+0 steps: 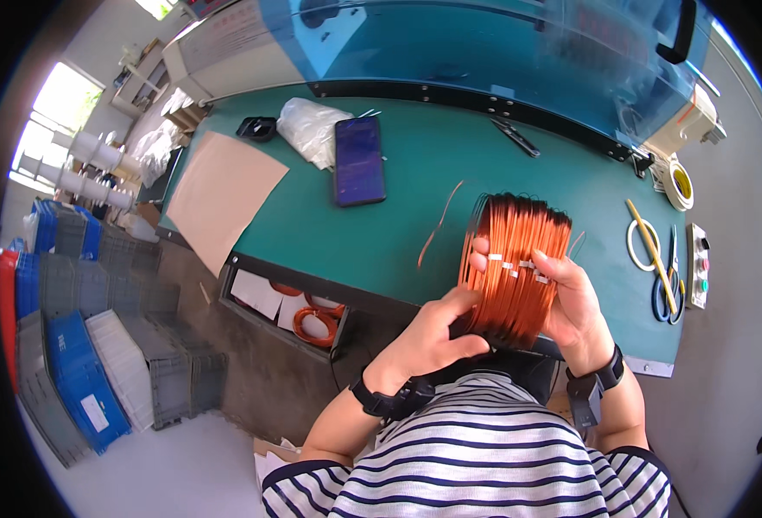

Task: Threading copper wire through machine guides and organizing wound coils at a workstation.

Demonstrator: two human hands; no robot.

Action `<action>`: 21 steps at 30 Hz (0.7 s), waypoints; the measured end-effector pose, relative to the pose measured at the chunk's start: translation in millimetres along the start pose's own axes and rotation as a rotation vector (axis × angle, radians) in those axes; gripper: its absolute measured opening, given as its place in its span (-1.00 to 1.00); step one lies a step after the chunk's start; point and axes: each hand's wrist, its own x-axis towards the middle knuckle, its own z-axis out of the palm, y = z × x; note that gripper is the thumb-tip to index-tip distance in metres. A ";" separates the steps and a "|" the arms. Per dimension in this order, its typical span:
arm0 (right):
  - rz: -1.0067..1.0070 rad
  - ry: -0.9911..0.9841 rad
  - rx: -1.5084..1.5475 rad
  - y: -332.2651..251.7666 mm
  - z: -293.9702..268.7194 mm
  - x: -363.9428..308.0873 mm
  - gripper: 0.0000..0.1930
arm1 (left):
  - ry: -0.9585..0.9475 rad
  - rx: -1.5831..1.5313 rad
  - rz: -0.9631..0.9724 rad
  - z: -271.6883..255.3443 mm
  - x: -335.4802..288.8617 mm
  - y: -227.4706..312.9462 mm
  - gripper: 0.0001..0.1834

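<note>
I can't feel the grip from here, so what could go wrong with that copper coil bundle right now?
1. The orange copper wire coil bundle sits between the left hand and right hand above the green table edge; a slip may drop it.
2. Its small white tape strips look thin; turns could spring loose.

You have only one view, from the camera on your head, the left one of the pair. It looks steeply down and a little forward over your striped shirt to the green workbench. Your left hand and right hand are very near, low in the centre. The fisheye lens bends the bench edge and shows stacked crates on the floor at your left.
</note>
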 end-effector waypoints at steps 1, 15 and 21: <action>0.017 0.009 -0.013 2.6 9.6 -1.5 -0.41 | 0.225 -0.045 0.173 0.2 -11.5 -4.9 -0.55; 0.732 -0.239 -0.270 151.8 80.9 56.3 -0.49 | 0.907 -0.601 -0.095 -39.6 -160.2 -20.6 -0.73; -0.378 -0.683 -2.132 167.4 56.2 142.7 -0.34 | 1.481 -0.374 -0.319 -116.9 -274.9 -109.2 -0.87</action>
